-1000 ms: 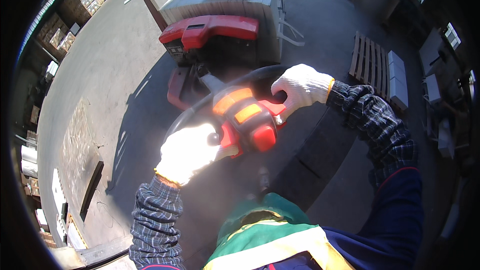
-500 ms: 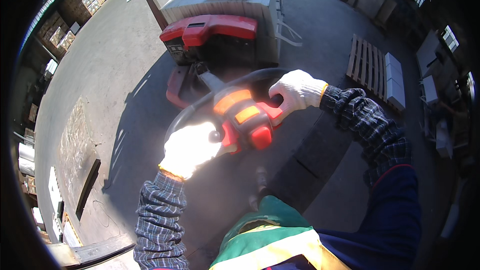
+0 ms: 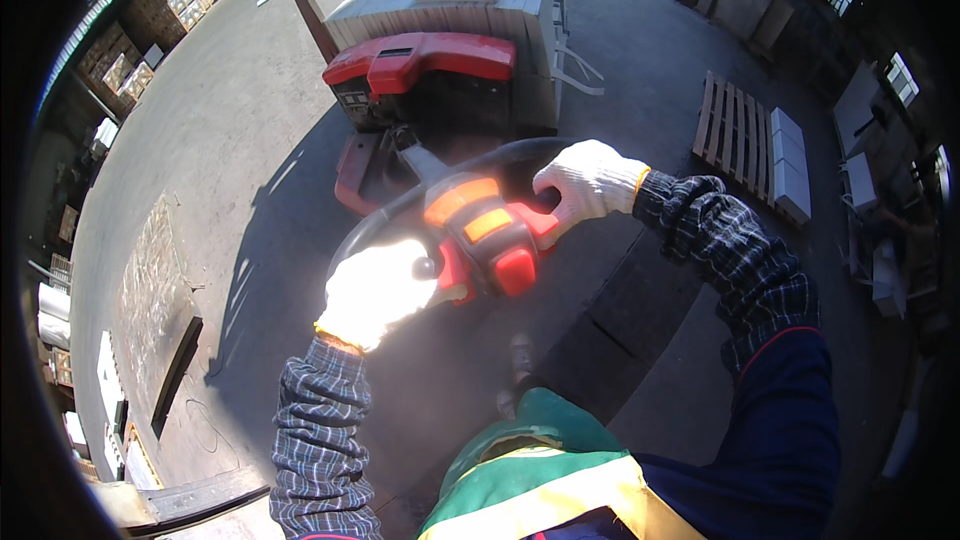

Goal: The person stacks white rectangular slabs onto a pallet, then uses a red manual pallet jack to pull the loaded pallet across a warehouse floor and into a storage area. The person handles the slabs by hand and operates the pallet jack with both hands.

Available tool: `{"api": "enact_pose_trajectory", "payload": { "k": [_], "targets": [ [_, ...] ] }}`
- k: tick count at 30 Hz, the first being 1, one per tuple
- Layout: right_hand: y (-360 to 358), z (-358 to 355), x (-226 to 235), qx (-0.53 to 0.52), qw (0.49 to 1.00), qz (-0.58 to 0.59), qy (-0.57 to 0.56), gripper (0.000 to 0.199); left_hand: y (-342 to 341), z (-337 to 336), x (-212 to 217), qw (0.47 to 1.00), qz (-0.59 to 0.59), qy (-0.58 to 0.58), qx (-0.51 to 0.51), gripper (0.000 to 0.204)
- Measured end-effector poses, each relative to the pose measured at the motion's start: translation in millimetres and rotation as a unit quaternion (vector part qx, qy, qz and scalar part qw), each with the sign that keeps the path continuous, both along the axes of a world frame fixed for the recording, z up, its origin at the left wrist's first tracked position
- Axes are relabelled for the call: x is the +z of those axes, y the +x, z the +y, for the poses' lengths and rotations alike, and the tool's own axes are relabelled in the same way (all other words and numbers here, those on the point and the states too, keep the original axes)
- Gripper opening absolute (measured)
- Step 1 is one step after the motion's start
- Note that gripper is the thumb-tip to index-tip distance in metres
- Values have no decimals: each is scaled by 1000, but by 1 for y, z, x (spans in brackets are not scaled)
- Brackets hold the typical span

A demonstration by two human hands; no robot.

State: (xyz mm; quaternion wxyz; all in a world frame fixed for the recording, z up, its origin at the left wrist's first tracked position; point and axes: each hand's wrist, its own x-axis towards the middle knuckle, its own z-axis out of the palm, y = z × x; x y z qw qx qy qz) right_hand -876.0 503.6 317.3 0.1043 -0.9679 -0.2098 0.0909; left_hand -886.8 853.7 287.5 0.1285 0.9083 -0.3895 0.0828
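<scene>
Both my hands, in white knit gloves, are closed round the grips of a black and red control handle (image 3: 487, 226) with orange patches. My left hand (image 3: 375, 290) is on its left grip, washed out by bright sun. On the right grip, my right hand (image 3: 590, 183) has its fingers curled round and partly hidden. A metal arm joins the handle to a red and black electric pallet truck (image 3: 440, 55) in front of me. Pale slabs or boxes (image 3: 450, 15) are stacked on the truck's far side, with a flat white piece on top.
To the right lies a wooden pallet (image 3: 735, 130) beside white blocks (image 3: 790, 165). A worn board (image 3: 155, 290) lies on the floor at left. Dark panels (image 3: 745, 0) lean at the far right. Stacked cartons (image 3: 120, 40) line the far left wall.
Both hands and the handle have shifted very slightly to the left. The grip is unchanged, and the truck and its load look almost the same.
</scene>
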Motion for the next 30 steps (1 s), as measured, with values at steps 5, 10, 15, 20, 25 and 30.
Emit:
{"api": "enact_pose_trajectory", "payload": {
  "k": [5, 10, 15, 20, 25, 30],
  "targets": [
    [-2, 0, 0, 5, 1000, -7, -4, 70, -2, -2, 2, 1000, 3, 9, 9, 40],
    [-13, 0, 2, 13, 1000, -18, 8, 72, -7, 0, 2, 1000, -8, 25, 3, 40],
    [-9, -3, 2, 0, 1000, -8, 6, 71, -3, -3, -1, 1000, -8, 7, 8, 44],
    [-15, -7, -3, 6, 1000, -6, 16, 70, -9, 0, 4, 993, 65, 100, 21, 33],
    [-19, -9, -7, 5, 1000, -14, 20, 69, -12, 0, 4, 995, 54, 83, 9, 35],
    [-17, -9, -9, 7, 999, -26, 28, 70, -8, -3, -1, 1000, -2, 13, -1, 25]
  ]
}}
